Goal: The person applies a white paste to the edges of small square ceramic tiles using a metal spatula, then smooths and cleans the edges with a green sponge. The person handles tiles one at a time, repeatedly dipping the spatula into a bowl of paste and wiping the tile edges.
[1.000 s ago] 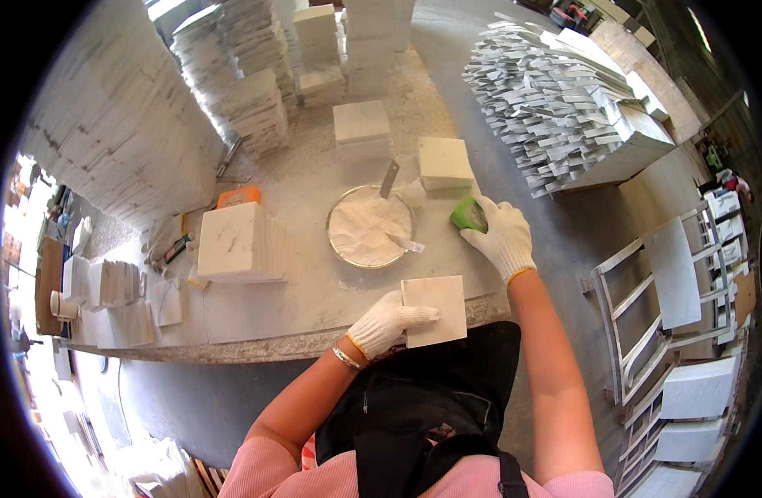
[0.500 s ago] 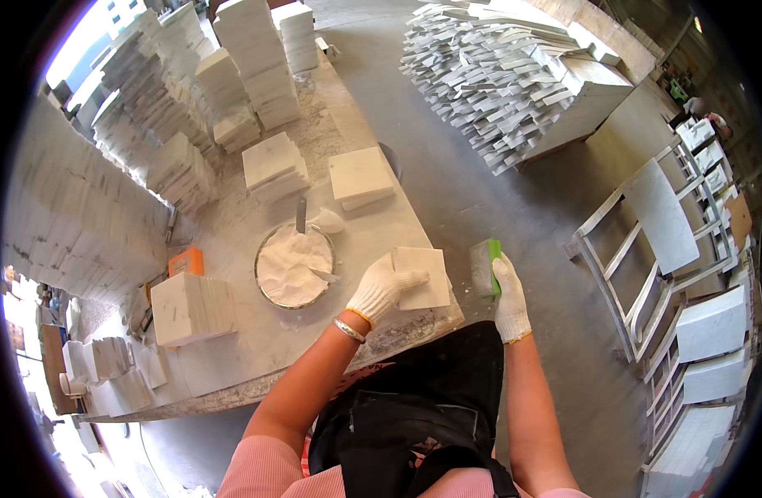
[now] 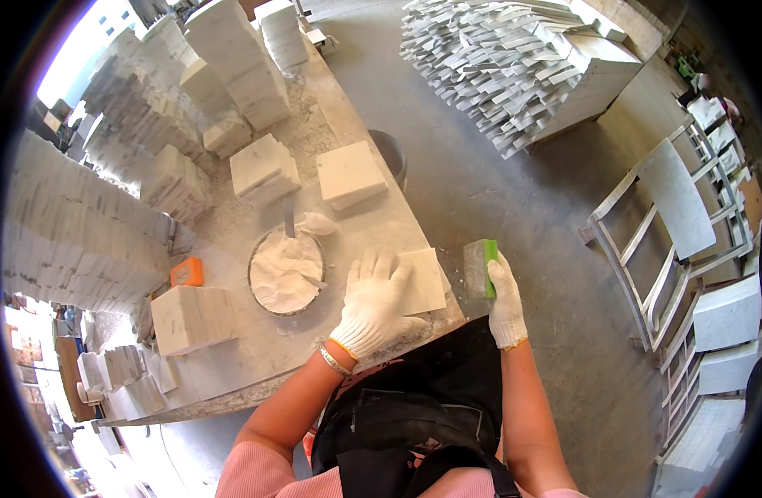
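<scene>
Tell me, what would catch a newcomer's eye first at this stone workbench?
Probably the two white-gloved hands at the bench's near edge: the left hand presses flat on a pale square stone tile, while the right hand holds a green-edged scraper just off the bench, over the floor. Next comes the round pan of white paste left of the tile, and the big heap of grey tile strips at upper right.

A round pan of white paste sits on the table, an orange block just beside it. Stacked pale stone tiles crowd the far end, and metal racks stand on the floor.
</scene>
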Demonstrator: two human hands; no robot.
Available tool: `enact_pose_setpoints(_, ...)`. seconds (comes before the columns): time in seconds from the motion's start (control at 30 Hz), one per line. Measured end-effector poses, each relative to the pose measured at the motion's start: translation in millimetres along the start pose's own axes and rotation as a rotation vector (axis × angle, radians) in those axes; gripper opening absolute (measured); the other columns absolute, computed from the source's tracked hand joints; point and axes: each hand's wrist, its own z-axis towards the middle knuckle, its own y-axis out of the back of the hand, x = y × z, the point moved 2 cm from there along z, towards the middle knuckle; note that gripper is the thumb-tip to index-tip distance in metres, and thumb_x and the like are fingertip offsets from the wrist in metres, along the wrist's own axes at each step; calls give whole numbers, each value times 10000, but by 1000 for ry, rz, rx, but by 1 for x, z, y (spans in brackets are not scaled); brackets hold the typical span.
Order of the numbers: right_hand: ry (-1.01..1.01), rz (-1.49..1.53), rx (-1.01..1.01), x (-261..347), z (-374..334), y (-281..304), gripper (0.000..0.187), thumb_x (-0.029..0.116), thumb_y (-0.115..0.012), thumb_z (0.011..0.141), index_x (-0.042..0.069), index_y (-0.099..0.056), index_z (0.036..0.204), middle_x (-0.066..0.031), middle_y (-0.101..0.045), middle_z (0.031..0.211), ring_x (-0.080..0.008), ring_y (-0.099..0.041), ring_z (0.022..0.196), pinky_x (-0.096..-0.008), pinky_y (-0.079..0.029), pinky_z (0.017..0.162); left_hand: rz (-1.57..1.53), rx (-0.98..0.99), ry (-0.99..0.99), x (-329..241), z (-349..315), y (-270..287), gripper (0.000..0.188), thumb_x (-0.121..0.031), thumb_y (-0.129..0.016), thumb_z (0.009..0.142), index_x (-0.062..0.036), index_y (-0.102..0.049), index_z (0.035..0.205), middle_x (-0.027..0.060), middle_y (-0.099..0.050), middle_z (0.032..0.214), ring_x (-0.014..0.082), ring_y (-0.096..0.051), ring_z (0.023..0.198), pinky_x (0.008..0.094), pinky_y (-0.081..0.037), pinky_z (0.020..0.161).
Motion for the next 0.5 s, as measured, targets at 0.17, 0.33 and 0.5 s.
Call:
enact_pose_setpoints(0.17, 84, -22, 38, 14, 1, -5, 654, 342, -552, 1010, -20, -403, 1534, -111, -526, 1469, -186, -494, 1338, -338, -375, 1130, -90, -41, -160, 1, 19, -13, 831, -425, -867, 582, -68, -595, 1282, 235, -512, 1346, 444, -446, 1294, 563, -360, 1103)
enact_pose_setpoints(0.33, 96, -75, -3, 32, -4, -22, 662, 276, -609, 983, 11, -395, 1550, -106, -515, 1484, -199, -499, 1339, -338, -371, 1136, -168, -147, -160, -13, 19, -20, 739, -365, -847, 583, -66, -625, 1221, 226, -520, 1309, 455, -475, 1221, 553, -401, 1063)
enact_pose_setpoints(0.5, 183, -486, 57, 16, 11, -42, 689, 259, -647, 970, 13, -386, 1558, -99, -507, 1497, -183, -504, 1332, -315, -382, 1119, -229, -188, -173, -12, 21, -22, 698, -335, -835, 588, -70, -632, 1200, 226, -521, 1294, 457, -485, 1202, 551, -416, 1044)
